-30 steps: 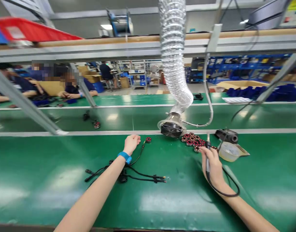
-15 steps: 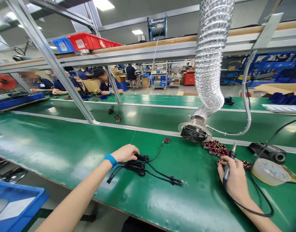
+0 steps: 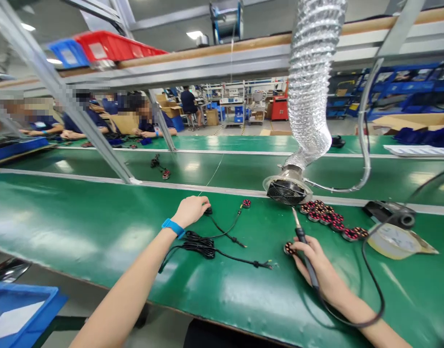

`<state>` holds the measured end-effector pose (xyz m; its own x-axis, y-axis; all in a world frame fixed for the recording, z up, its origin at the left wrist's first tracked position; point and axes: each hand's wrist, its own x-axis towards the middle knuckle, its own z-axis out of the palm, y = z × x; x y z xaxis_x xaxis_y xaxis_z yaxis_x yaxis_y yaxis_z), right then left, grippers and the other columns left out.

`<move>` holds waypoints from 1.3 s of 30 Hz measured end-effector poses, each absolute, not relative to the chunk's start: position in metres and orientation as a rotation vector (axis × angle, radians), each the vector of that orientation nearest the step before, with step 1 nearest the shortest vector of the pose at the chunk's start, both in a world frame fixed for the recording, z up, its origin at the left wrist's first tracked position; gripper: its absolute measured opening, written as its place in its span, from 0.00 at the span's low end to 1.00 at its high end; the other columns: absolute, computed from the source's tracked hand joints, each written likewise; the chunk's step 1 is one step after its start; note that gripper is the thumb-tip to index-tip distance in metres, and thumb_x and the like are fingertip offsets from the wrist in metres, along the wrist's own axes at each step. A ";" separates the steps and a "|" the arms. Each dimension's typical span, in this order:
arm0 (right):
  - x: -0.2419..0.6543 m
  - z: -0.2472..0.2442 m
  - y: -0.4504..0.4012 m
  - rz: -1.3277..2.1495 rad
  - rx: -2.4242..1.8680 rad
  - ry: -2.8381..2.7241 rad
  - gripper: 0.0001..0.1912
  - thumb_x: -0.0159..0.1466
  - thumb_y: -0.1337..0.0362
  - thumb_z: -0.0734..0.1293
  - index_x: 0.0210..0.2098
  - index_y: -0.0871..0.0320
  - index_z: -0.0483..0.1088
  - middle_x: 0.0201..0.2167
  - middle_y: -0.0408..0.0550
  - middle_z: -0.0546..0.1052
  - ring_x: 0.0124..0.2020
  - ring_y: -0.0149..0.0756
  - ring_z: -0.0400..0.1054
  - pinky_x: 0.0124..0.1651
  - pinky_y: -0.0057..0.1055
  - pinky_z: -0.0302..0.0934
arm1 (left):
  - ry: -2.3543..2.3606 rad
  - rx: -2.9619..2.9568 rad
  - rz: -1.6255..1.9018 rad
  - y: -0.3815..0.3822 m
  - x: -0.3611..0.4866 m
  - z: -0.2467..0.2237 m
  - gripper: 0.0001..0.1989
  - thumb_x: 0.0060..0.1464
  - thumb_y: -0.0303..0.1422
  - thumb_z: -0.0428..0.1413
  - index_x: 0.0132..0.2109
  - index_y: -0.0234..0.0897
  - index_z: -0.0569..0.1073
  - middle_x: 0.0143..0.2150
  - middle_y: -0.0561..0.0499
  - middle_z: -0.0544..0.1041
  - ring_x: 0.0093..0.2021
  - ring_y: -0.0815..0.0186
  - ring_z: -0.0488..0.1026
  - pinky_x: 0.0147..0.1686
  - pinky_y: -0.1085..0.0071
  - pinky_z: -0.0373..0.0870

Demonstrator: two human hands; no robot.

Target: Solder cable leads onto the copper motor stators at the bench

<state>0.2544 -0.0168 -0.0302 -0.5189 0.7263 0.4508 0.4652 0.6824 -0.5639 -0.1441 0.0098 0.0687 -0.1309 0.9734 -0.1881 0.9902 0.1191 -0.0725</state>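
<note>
Right hand (image 3: 310,261) is doing double duty on my feed: it's wrapped around a soldering iron (image 3: 300,235) while thumb and fingertips pinch a small copper-wound motor (image 3: 289,248) low over the green bench (image 3: 80,217). Can't tell if the motor touches down. Left hand (image 3: 193,211) is closed on a black cable (image 3: 208,210), fingertips partly hidden.

What matters to me is the lineup: the cable slants from the left hand rightward and toward me, so its loose end sits left of the motor, with a gap between. Right hand's obviously the nearer one to the motor. A second, coiled cable (image 3: 200,245) has its tip closer still, just left of and below the motor.

Pose: left arm stretched forward, palm down; right forearm angles in from lower right, iron tip pointing away from me toward the extractor fan (image 3: 287,191).
</note>
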 end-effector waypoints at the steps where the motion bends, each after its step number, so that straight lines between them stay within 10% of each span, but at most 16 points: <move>1: 0.254 -0.031 -0.017 0.488 -0.946 -2.205 0.11 0.68 0.68 0.59 0.50 0.53 0.62 0.47 0.51 0.64 0.46 0.37 0.70 0.48 0.35 0.69 | 2.229 2.016 -0.249 0.011 -0.137 0.067 0.18 0.64 0.41 0.45 0.43 0.40 0.78 0.41 0.44 0.81 0.44 0.53 0.75 0.36 0.67 0.63; 14: 0.229 -0.033 -0.016 0.750 -1.097 -2.073 0.14 0.65 0.70 0.63 0.48 0.52 0.61 0.49 0.49 0.61 0.44 0.35 0.70 0.50 0.34 0.67 | 1.773 2.034 -0.285 -0.014 -0.079 0.046 0.03 0.53 0.32 0.58 0.34 0.38 0.72 0.31 0.51 0.77 0.32 0.63 0.70 0.30 0.71 0.55; 28: 0.212 -0.039 -0.009 0.638 -1.135 -2.065 0.12 0.64 0.66 0.65 0.47 0.54 0.63 0.46 0.50 0.64 0.39 0.37 0.70 0.43 0.35 0.69 | 1.718 1.964 -0.219 -0.016 -0.134 0.069 0.18 0.57 0.44 0.49 0.34 0.37 0.78 0.35 0.46 0.79 0.36 0.61 0.73 0.37 0.69 0.63; 39: 0.214 -0.041 -0.009 0.675 -1.132 -2.025 0.12 0.64 0.68 0.64 0.48 0.53 0.62 0.47 0.50 0.64 0.40 0.36 0.71 0.45 0.35 0.68 | 1.604 1.804 -0.349 -0.034 -0.149 0.086 0.12 0.53 0.40 0.51 0.34 0.39 0.75 0.36 0.49 0.78 0.36 0.62 0.73 0.37 0.72 0.62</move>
<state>0.2139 -0.0094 -0.0407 -0.3648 0.8718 0.3268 0.5013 0.4797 -0.7201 -0.1489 -0.0336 0.0859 0.2012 0.7654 -0.6113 0.9501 -0.0005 0.3120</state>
